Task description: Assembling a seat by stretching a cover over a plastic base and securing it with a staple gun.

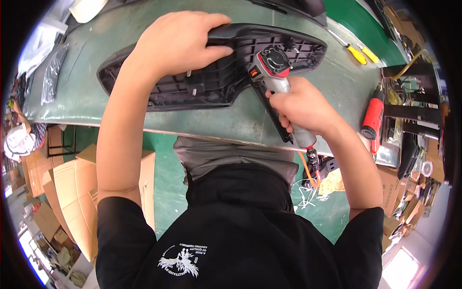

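Note:
A long black molded plastic part [207,89] with a ribbed underside lies across the green worktable. My left hand [180,42] grips its far edge, thumb apart from the fingers and resting over the ribs. In my right hand [302,107] is a grey and red pneumatic stapler [274,62], its handle wrapped by my fingers. The tool's head sits over the right half of the part; whether its nose touches is hidden beneath it. An orange air hose [308,168] hangs from the handle's end, past the table's near edge.
On the right of the worktable [72,98] are a red power screwdriver [373,115] and two yellow-handled tools, one a screwdriver [356,55]. A clear plastic bag [52,79] lies at left. Cardboard boxes [74,192] stand on the floor, lower left. Another person [21,139] is at far left.

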Available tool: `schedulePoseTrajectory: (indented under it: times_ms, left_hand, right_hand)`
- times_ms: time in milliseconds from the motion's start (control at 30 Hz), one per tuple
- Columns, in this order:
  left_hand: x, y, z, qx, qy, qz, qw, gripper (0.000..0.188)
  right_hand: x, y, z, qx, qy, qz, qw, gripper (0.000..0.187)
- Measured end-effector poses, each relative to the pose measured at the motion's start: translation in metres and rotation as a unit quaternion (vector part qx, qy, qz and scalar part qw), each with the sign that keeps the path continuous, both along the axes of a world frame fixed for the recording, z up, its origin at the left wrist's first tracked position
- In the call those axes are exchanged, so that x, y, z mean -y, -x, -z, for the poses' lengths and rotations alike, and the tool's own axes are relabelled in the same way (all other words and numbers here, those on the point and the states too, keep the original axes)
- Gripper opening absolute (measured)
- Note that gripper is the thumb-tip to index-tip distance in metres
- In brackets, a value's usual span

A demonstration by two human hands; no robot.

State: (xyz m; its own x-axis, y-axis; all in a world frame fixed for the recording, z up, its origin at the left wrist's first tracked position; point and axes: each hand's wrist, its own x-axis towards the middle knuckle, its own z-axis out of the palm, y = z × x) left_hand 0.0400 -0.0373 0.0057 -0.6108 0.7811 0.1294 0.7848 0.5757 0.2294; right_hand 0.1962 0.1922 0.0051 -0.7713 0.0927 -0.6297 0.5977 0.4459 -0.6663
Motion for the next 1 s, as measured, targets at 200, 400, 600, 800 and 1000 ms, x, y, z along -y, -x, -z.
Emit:
schedulePoseTrajectory:
  times_ms: [200, 400, 600, 800, 1000]
  left_hand:
    - [0.01, 0.015, 0.01, -0.077, -0.058, 0.019, 0.995, 0.051]
    - [0.001, 0.039, 0.015, -0.123, -0.096, 0.001, 0.988, 0.052]
    - [-0.007, 0.046, 0.002, 0.019, -0.038, -0.052, 0.998, 0.052]
    - [-0.007, 0.05, -0.013, 0.133, 0.022, -0.097, 0.986, 0.055]
    - [0.008, 0.02, 0.011, 0.316, 0.001, -0.131, 0.94, 0.05]
  right_hand:
    - [-0.048, -0.057, -0.005, -0.021, -0.076, 0.038, 0.996, 0.027]
    - [-0.118, -0.137, 0.051, -0.168, -0.335, 0.042, 0.926, 0.042]
    - [-0.143, -0.162, 0.102, -0.276, -0.459, 0.087, 0.84, 0.059]
    - [-0.122, -0.157, 0.094, -0.314, -0.486, 0.007, 0.816, 0.053]
    - [-0.086, -0.15, 0.076, -0.467, -0.323, 0.052, 0.821, 0.042]
